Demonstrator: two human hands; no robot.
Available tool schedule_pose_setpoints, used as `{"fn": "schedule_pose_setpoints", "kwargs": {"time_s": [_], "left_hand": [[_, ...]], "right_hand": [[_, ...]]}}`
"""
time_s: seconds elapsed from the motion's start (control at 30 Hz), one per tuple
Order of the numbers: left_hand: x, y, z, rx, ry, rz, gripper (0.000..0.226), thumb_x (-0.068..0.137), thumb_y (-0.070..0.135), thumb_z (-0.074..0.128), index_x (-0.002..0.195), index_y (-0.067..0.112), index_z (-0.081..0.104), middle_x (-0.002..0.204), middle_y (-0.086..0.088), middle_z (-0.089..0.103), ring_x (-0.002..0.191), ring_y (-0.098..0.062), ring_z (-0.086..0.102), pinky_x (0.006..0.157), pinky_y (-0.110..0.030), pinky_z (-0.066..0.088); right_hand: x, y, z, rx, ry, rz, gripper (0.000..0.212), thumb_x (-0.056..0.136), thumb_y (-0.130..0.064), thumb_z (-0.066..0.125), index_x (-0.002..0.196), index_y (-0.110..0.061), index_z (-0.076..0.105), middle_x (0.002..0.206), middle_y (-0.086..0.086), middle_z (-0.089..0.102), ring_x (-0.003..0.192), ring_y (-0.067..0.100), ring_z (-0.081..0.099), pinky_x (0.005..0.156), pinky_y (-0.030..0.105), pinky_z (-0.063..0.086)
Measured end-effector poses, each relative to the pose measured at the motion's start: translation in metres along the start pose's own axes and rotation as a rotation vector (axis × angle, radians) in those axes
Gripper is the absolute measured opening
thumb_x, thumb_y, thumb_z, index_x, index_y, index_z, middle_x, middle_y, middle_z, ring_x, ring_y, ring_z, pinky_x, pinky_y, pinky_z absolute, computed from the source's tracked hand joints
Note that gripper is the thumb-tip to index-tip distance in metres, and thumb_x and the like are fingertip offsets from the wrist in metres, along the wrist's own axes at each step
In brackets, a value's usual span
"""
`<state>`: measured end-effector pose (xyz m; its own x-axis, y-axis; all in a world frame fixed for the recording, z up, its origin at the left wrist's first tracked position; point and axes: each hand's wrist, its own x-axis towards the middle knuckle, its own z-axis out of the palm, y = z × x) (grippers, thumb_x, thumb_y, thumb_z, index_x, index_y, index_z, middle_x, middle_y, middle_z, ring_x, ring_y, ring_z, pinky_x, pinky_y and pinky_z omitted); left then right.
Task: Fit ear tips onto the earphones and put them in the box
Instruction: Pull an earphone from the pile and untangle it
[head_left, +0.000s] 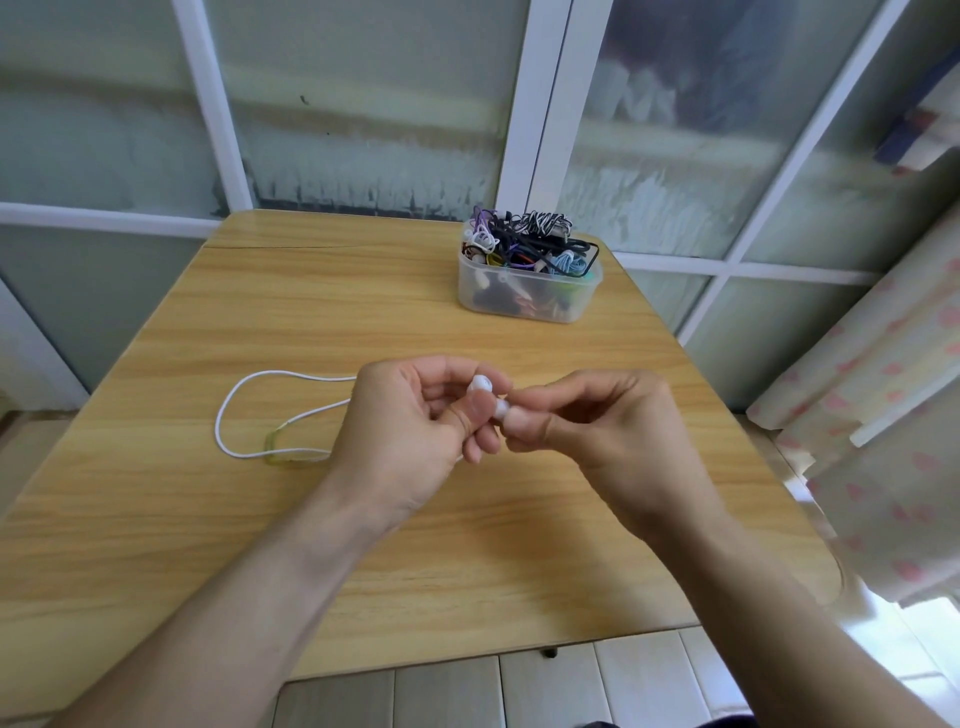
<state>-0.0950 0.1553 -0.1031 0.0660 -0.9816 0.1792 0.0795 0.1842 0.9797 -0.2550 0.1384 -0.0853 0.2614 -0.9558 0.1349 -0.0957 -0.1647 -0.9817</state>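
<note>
**Two hands meet over one white earbud, tip going on**

One white cable (270, 410) lies looped on the wooden worktop (395, 312) at the left, its near run passing over a small yellowish translucent piece (291, 453) whose nature is too blurred to tell. The cable runs rightward and disappears behind the left hand, so it most likely belongs to the earphone being worked on; leaving the slack on the worktop keeps its weight off the fingers.

The left hand (410, 421) is raised above the middle of the worktop, palm turned toward the camera, fingers curled in a grip around a white earbud (482, 385) that shows just above the fingertips. Holding it up and angled this way seems meant to present the nozzle to the other hand and keep it in sight.

Just beside it, touching, the right hand (597, 415) pinches a small white ear tip (502, 408) between thumb and fingertips, its grip closed down tight on the piece. The tip sits against the underside of the earbud, so the fitting step appears to be in hand; whether the tip is already seated cannot be told, since fingers cover the joint.

Farther back and to the right stands the clear plastic box (530, 296), lid off, heaped with tangled earphones (530, 244) in black, purple, blue and striped cords. It is well apart from the hands, within reach for the drop-off once both tips are on. A curtain with pink spots (883, 415) hangs at the far right.
</note>
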Motion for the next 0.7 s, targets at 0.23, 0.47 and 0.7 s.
{"fn": "schedule_pose_setpoints", "kwargs": {"time_s": [0.23, 0.47, 0.7], "left_hand": [[0.002, -0.008, 0.009, 0.176, 0.056, 0.183, 0.028, 0.083, -0.008, 0.066, 0.08, 0.019, 0.073, 0.058, -0.001, 0.065, 0.049, -0.013, 0.056, 0.05, -0.022, 0.048], [0.02, -0.011, -0.005, 0.295, 0.066, 0.237, 0.025, 0.091, -0.006, 0.056, 0.087, 0.017, 0.062, 0.082, -0.009, 0.071, 0.062, -0.012, 0.064, 0.058, -0.016, 0.045], [0.033, -0.007, -0.053, 0.391, 0.187, 0.173, 0.031, 0.095, 0.008, 0.04, 0.093, 0.03, 0.062, 0.082, 0.001, 0.057, 0.068, -0.012, 0.05, 0.065, -0.024, 0.043]], "right_hand": [[0.006, 0.01, -0.002, 0.546, -0.088, 0.454, 0.018, 0.064, 0.001, 0.07, 0.081, 0.003, 0.075, 0.083, 0.014, 0.074, 0.071, 0.018, 0.073, 0.062, 0.021, 0.059], [0.02, 0.02, -0.002, 0.447, 0.095, 0.308, 0.025, 0.086, -0.018, 0.065, 0.097, 0.004, 0.07, 0.089, 0.018, 0.074, 0.073, 0.021, 0.072, 0.067, 0.025, 0.06], [0.026, 0.021, 0.017, 0.206, 0.047, 0.326, 0.029, 0.098, 0.009, 0.035, 0.104, 0.0, 0.061, 0.078, 0.009, 0.065, 0.057, 0.012, 0.053, 0.052, 0.021, 0.043]]}}
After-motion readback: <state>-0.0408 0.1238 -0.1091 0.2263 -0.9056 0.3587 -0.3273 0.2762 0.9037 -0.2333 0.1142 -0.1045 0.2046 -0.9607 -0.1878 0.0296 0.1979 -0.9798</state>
